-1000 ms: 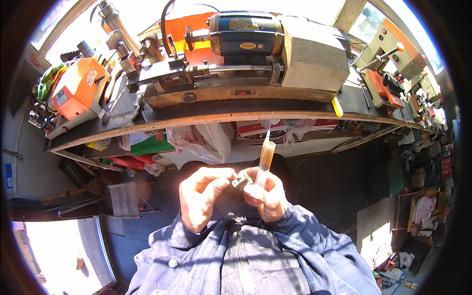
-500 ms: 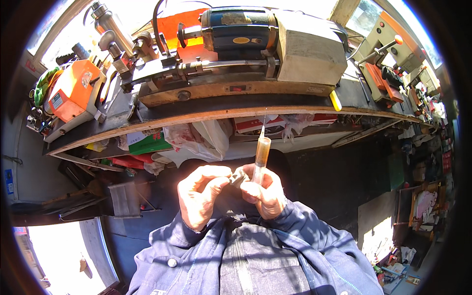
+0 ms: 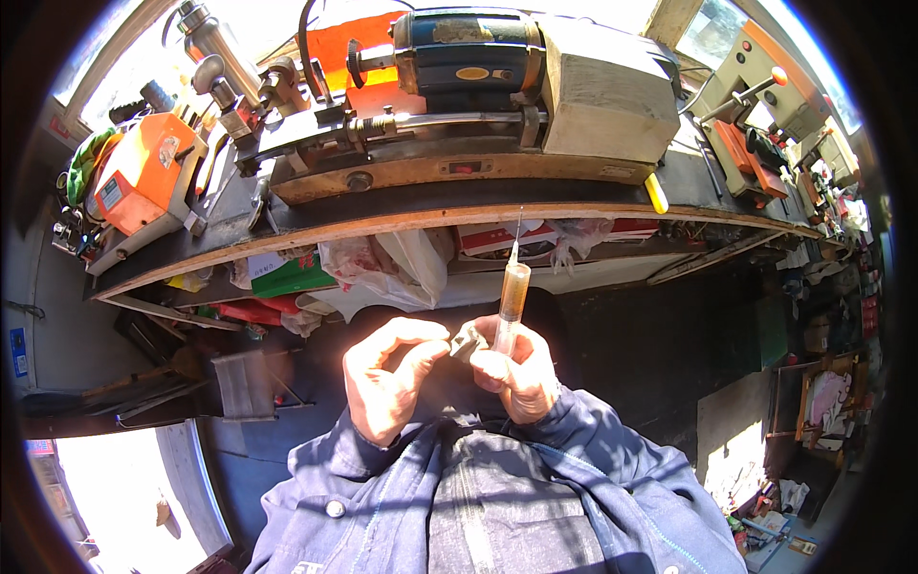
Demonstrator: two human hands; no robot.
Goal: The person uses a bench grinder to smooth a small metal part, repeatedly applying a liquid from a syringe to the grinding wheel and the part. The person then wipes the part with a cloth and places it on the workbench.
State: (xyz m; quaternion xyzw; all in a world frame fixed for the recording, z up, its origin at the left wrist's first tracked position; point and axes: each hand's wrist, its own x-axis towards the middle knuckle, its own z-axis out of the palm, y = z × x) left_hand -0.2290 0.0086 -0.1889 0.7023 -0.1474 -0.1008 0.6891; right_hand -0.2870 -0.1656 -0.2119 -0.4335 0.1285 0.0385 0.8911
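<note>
My right hand point(image 3: 517, 381) is closed round the lower barrel of a clear syringe point(image 3: 513, 292) filled in part with amber-brown liquid. The syringe stands nearly upright, its thin needle pointing away toward the bench edge. The same hand's thumb and fingers also pinch a small grey metal piece point(image 3: 466, 342), whose exact kind I cannot make out. My left hand point(image 3: 387, 378) has its thumb and forefinger pinched together at the left edge of that piece. Whatever is between those left fingertips is too small and glare-washed to name. Both hands are held in front of my chest.
Beyond my hands runs a dark workbench point(image 3: 402, 212) bearing a key-cutting machine point(image 3: 469, 67) with a blue motor. An orange machine point(image 3: 148, 177) stands at its left end, another point(image 3: 755, 167) at its right. A yellow handle point(image 3: 656, 193) overhangs the edge. Plastic bags point(image 3: 387, 268) fill the shelf below.
The small metal piece has tilted slightly in the right fingers and catches more light. The syringe has shifted slightly right in the picture. My left hand keeps its pinch.
</note>
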